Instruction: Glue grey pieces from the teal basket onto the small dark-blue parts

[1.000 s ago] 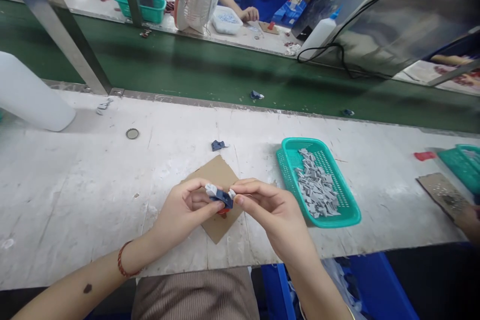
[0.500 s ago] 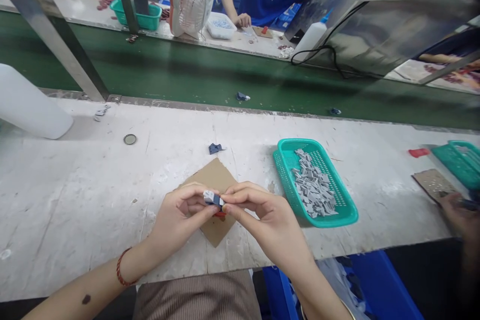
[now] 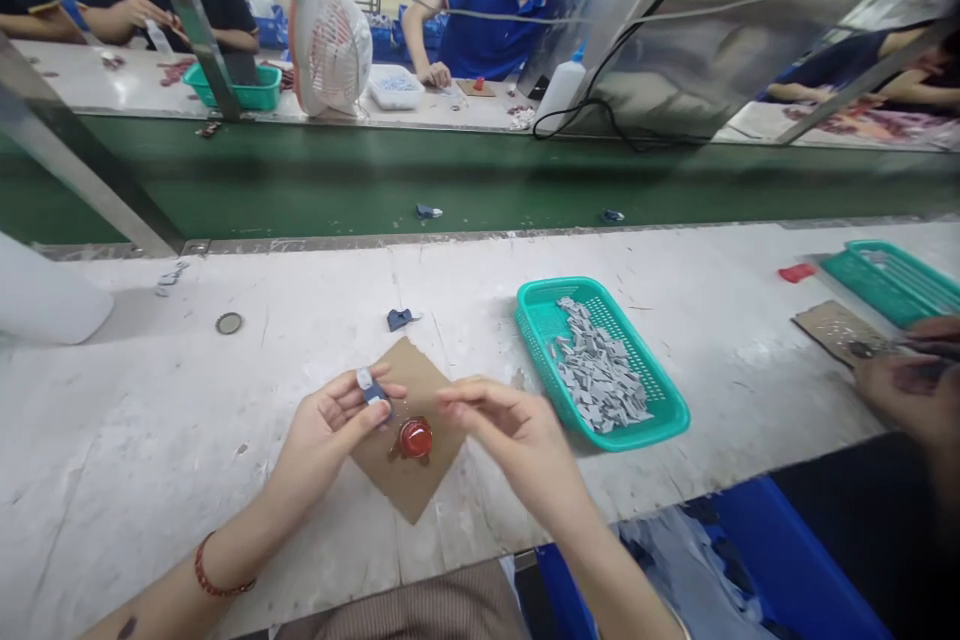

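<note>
Between the thumb and fingers of my left hand [image 3: 341, 415] is a small dark blue and light grey part [image 3: 373, 388]. My right hand [image 3: 502, 420] is a little to the right, apart from that part, with its thumb and fingertips pressed together; whether something tiny is between them is too small to tell. Below and between the hands, a red glossy cap [image 3: 415, 437] sits on a brown cardboard square [image 3: 412, 498], with wet-looking marks around it. Another dark blue part [image 3: 400, 319] lies beyond the cardboard's far corner.
A green basket [image 3: 529, 305] of grey pieces stands right of my right hand. A bottle cap [image 3: 229, 323] and white container [image 3: 49, 290] are at left. Beyond the table runs a green belt [image 3: 315, 185] with two parts. A neighbour's hands [image 3: 900, 385] work at far right.
My hands have moved apart; my right hand has let go of the blue and grey part, which stays in my left. The red cap is now uncovered. The view has shifted.
</note>
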`<state>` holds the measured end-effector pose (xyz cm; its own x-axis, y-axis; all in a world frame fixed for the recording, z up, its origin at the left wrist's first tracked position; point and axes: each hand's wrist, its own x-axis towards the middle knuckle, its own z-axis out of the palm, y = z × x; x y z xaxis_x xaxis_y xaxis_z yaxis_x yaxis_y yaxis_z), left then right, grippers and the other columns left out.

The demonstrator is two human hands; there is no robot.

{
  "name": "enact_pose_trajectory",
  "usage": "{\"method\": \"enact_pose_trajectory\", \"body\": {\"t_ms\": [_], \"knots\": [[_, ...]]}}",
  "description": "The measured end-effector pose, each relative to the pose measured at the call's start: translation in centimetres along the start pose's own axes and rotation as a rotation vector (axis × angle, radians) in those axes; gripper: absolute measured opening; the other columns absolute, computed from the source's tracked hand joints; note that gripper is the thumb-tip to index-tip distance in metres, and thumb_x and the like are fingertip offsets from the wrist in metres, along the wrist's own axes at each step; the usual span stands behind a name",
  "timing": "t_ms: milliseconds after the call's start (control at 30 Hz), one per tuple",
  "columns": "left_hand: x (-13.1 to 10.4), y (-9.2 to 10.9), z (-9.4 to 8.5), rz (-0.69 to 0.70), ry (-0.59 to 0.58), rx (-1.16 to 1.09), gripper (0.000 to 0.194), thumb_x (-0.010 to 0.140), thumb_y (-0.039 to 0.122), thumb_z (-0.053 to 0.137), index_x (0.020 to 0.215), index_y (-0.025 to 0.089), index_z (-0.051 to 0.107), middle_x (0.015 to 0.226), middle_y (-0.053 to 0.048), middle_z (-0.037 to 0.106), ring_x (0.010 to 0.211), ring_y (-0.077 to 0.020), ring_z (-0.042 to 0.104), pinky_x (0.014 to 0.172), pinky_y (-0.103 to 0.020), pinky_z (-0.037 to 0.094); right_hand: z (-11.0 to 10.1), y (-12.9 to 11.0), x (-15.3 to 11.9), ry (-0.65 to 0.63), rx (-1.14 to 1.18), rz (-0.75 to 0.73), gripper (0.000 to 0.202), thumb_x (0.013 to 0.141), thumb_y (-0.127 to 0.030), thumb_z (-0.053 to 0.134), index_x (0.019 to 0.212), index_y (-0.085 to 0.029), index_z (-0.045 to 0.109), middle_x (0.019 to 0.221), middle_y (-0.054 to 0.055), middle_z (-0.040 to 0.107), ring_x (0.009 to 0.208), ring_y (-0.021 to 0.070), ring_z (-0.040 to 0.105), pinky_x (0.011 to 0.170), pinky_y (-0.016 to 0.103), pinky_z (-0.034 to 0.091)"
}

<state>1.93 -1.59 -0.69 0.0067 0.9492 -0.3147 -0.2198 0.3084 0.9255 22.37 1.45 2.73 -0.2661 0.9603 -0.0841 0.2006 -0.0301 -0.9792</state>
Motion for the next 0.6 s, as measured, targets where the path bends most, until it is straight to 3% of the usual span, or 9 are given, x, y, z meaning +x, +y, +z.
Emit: {"method": "enact_pose_trajectory", "body": {"t_ms": [67,133,167,267,333,433,600], "knots": [[1.3,0.5,-1.0,0.084,0.082,0.078,0.044,0.082,0.037,0.072,0.12,0.018,0.061,0.11,-0.012,0.074,0.097,-0.0223,0.067,0.079,-0.031,0.054,-4.1,0.7,0.9,0.203,-0.327,-0.126,0.019,0.088,-0.03,0.059,0.093,-0.022,0.075,0.097,0.007,0.075,0.092,0.0232,0.07,0.082,0.039,0.057],[3.3,1.3,-2.6,0.208,0.176,0.161,0.044,0.081,0.036,0.072,0.119,0.019,0.057,0.104,-0.01,0.074,0.091,-0.0205,0.067,0.075,-0.03,0.052,-8.7,1.7,2.1,0.344,-0.679,-0.145,0.023,0.09,-0.028,0.055,0.101,-0.021,0.073,0.105,0.009,0.073,0.095,0.0264,0.068,0.084,0.043,0.055],[4.7,1.7,-3.6,0.272,0.22,0.209,0.042,0.081,0.034,0.071,0.117,0.02,0.055,0.103,-0.01,0.074,0.089,-0.02,0.067,0.074,-0.029,0.051,-10.8,2.3,2.8,0.338,-0.841,-0.125,0.025,0.09,-0.027,0.053,0.105,-0.02,0.072,0.107,0.01,0.072,0.096,0.0283,0.067,0.085,0.046,0.054],[9.7,3.5,-6.6,0.394,0.347,0.445,0.03,0.081,0.031,0.066,0.104,0.023,0.048,0.103,-0.009,0.074,0.093,-0.0214,0.068,0.074,-0.03,0.052,-15.3,4.0,4.8,0.262,-0.921,-0.096,0.025,0.086,-0.021,0.054,0.099,-0.015,0.074,0.104,0.012,0.073,0.099,0.0319,0.067,0.088,0.048,0.05],[13.4,5.0,-8.4,0.402,0.431,0.635,0.023,0.081,0.029,0.062,0.099,0.022,0.048,0.104,-0.011,0.072,0.094,-0.0234,0.069,0.076,-0.033,0.053,-16.3,4.8,5.8,0.196,-0.913,-0.095,0.021,0.084,-0.02,0.056,0.09,-0.016,0.076,0.097,0.01,0.075,0.094,0.0299,0.068,0.084,0.043,0.051],[18.1,7.1,-10.1,0.428,0.527,0.808,0.022,0.077,0.027,0.064,0.096,0.019,0.057,0.11,-0.013,0.068,0.094,-0.0279,0.067,0.085,-0.04,0.051,-16.2,5.4,6.6,0.163,-0.911,-0.094,0.017,0.081,-0.018,0.058,0.078,-0.019,0.074,0.088,0.009,0.075,0.083,0.0281,0.069,0.076,0.042,0.052],[23.3,8.9,-10.2,0.451,0.502,1.066,0.025,0.076,0.022,0.062,0.1,0.015,0.066,0.109,-0.015,0.066,0.101,-0.0325,0.06,0.095,-0.046,0.044,-16.1,5.7,6.7,0.161,-0.855,-0.075,0.016,0.08,-0.02,0.056,0.074,-0.019,0.071,0.082,0.009,0.074,0.077,0.0269,0.067,0.068,0.038,0.049]]}}
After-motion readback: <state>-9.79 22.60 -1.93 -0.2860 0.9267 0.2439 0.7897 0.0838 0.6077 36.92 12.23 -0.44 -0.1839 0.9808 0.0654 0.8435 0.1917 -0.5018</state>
